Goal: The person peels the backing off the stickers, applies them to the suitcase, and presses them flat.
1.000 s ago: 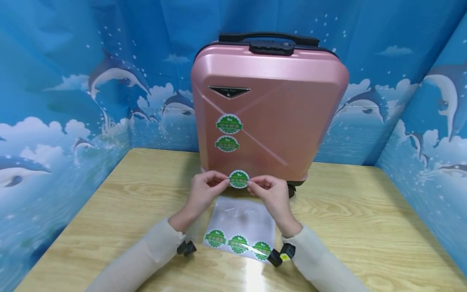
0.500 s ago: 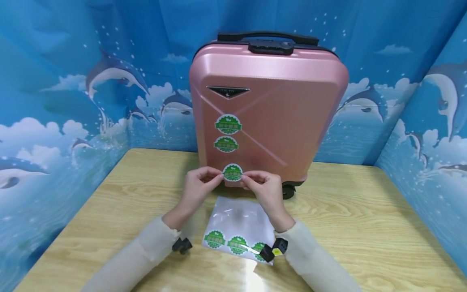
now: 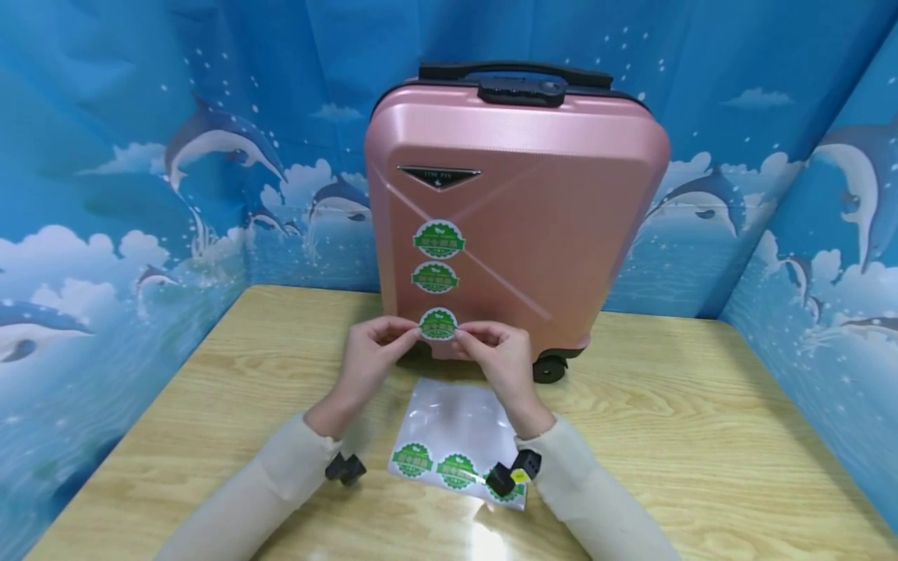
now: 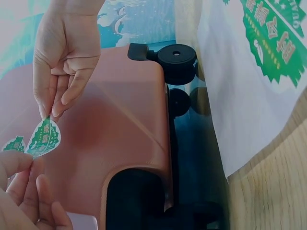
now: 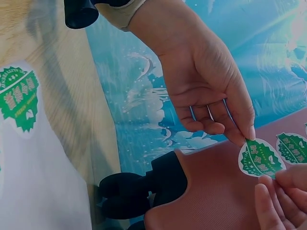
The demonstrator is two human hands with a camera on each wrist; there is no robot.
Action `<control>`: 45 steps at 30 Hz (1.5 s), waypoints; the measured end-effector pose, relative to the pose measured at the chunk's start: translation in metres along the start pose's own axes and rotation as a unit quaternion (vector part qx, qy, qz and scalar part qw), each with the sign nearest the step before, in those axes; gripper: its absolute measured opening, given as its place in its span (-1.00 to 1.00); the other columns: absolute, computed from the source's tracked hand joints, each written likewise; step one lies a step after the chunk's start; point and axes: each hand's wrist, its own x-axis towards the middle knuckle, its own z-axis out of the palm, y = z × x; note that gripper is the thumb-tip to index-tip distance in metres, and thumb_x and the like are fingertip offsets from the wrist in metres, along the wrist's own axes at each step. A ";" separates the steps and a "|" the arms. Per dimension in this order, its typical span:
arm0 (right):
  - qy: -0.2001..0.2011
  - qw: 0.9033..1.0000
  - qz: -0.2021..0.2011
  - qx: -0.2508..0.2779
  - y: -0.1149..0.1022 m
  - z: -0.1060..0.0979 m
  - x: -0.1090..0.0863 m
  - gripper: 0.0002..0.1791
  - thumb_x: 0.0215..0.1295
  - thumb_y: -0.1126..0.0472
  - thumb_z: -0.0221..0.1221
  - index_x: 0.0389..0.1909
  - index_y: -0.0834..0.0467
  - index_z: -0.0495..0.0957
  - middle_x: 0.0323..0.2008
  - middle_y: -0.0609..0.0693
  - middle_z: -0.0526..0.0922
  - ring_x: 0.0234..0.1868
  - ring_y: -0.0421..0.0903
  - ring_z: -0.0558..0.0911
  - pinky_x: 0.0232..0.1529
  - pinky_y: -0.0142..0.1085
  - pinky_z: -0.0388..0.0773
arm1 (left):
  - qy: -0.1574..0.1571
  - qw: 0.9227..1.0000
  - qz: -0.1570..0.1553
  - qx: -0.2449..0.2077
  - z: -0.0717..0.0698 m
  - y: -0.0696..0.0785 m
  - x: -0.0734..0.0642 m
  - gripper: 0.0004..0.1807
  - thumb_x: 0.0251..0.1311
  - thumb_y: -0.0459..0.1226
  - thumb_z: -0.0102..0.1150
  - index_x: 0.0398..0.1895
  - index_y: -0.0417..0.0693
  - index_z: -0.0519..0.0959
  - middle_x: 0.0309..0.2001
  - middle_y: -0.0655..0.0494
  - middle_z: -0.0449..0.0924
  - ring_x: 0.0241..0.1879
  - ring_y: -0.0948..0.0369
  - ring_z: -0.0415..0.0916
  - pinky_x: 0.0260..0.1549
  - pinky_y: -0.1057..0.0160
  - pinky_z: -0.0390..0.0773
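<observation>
A round green-and-white sticker [image 3: 438, 324] is stretched between my two hands, in front of the lower left of a pink suitcase [image 3: 533, 234]. My left hand [image 3: 366, 354] pinches its left edge between thumb and fingers. Its right edge is pinched by my right hand [image 3: 500, 360]. In the left wrist view the held sticker [image 4: 44, 138] looks slightly bent; whether it touches the suitcase I cannot tell. Just above it, an upper sticker [image 3: 439, 239] and a lower sticker [image 3: 435, 277] lie flat on the suitcase, in a column with it.
A sticker sheet [image 3: 459, 409] lies on the wooden table [image 3: 666, 436] below my hands, with green stickers along its near edge. The suitcase stands upright on black wheels [image 3: 549, 368]. Behind it hangs a blue dolphin-print curtain [image 3: 309, 93].
Both hands have moved up and slightly left together, carrying the pinched sticker closer beneath the two on the suitcase. The suitcase and the sheet have stayed in place.
</observation>
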 end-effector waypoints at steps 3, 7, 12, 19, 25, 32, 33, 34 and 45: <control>0.002 1.000 0.006 0.006 0.000 0.002 0.001 -0.84 0.13 0.42 0.26 -0.31 0.47 0.62 -0.44 0.22 0.69 -0.49 -0.13 0.69 -0.36 -0.24 0.65 | 0.002 1.000 -0.008 -0.001 -0.001 0.001 0.000 -0.85 0.09 -0.38 0.30 -0.32 -0.34 0.65 -0.37 -0.11 0.66 -0.43 0.31 0.54 -0.41 0.41 0.53; 0.004 1.000 0.012 0.014 0.000 0.003 0.002 -0.85 0.13 0.43 0.25 -0.30 0.47 0.61 -0.46 0.20 0.69 -0.50 -0.16 0.68 -0.37 -0.27 0.65 | 0.003 1.000 -0.013 0.005 -0.002 0.002 0.001 -0.85 0.10 -0.37 0.29 -0.31 -0.32 0.65 -0.35 -0.10 0.67 -0.42 0.30 0.54 -0.40 0.41 0.53; 0.006 1.000 0.023 0.019 -0.001 0.004 0.003 -0.84 0.13 0.41 0.26 -0.29 0.45 0.62 -0.46 0.18 0.70 -0.48 -0.14 0.69 -0.36 -0.27 0.65 | 0.002 1.000 -0.016 0.007 -0.003 0.004 0.002 -0.85 0.11 -0.36 0.29 -0.30 -0.31 0.65 -0.33 -0.08 0.67 -0.39 0.31 0.55 -0.37 0.40 0.55; 0.002 0.999 0.026 0.027 -0.001 0.006 0.005 -0.81 0.14 0.39 0.27 -0.27 0.46 0.62 -0.45 0.17 0.70 -0.47 -0.13 0.69 -0.36 -0.27 0.65 | 0.007 1.000 -0.019 0.009 -0.005 0.003 0.004 -0.83 0.12 -0.34 0.29 -0.28 -0.30 0.65 -0.31 -0.08 0.67 -0.36 0.31 0.56 -0.34 0.41 0.55; 0.005 0.999 0.023 0.028 0.000 0.007 0.007 -0.81 0.14 0.38 0.27 -0.28 0.45 0.62 -0.45 0.17 0.70 -0.47 -0.14 0.69 -0.36 -0.27 0.65 | 0.008 0.999 -0.036 0.019 -0.006 0.002 0.006 -0.80 0.14 -0.28 0.28 -0.24 -0.26 0.65 -0.28 -0.04 0.67 -0.33 0.29 0.55 -0.35 0.41 0.53; 0.012 0.999 0.021 0.025 0.001 0.007 0.008 -0.83 0.15 0.37 0.26 -0.29 0.42 0.63 -0.45 0.17 0.70 -0.45 -0.09 0.69 -0.36 -0.28 0.65 | 0.012 0.999 -0.048 0.019 -0.004 0.023 0.002 -0.82 0.16 -0.37 0.24 -0.24 -0.35 0.63 -0.29 -0.10 0.66 -0.38 0.35 0.51 -0.39 0.44 0.51; 0.014 0.999 0.020 0.028 0.001 0.008 0.009 -0.83 0.16 0.38 0.26 -0.29 0.43 0.63 -0.46 0.16 0.70 -0.45 -0.09 0.69 -0.37 -0.29 0.65 | 0.014 0.998 -0.050 0.020 -0.003 0.027 0.001 -0.82 0.16 -0.38 0.23 -0.24 -0.37 0.63 -0.29 -0.11 0.66 -0.38 0.35 0.51 -0.38 0.44 0.51; 0.015 0.999 0.020 0.030 0.001 0.008 0.009 -0.83 0.15 0.38 0.26 -0.29 0.44 0.63 -0.47 0.15 0.70 -0.45 -0.09 0.69 -0.38 -0.29 0.64 | 0.016 0.998 -0.050 0.022 -0.003 0.031 0.000 -0.82 0.16 -0.39 0.22 -0.25 -0.38 0.62 -0.29 -0.12 0.66 -0.39 0.35 0.50 -0.39 0.45 0.50; 0.021 0.999 0.013 0.045 0.003 0.013 0.010 -0.82 0.15 0.40 0.26 -0.28 0.47 0.62 -0.51 0.09 0.70 -0.49 -0.14 0.69 -0.40 -0.34 0.64 | 0.036 0.998 -0.053 0.025 -0.003 0.032 -0.001 -0.83 0.16 -0.38 0.23 -0.25 -0.36 0.63 -0.26 -0.14 0.66 -0.38 0.36 0.50 -0.39 0.45 0.50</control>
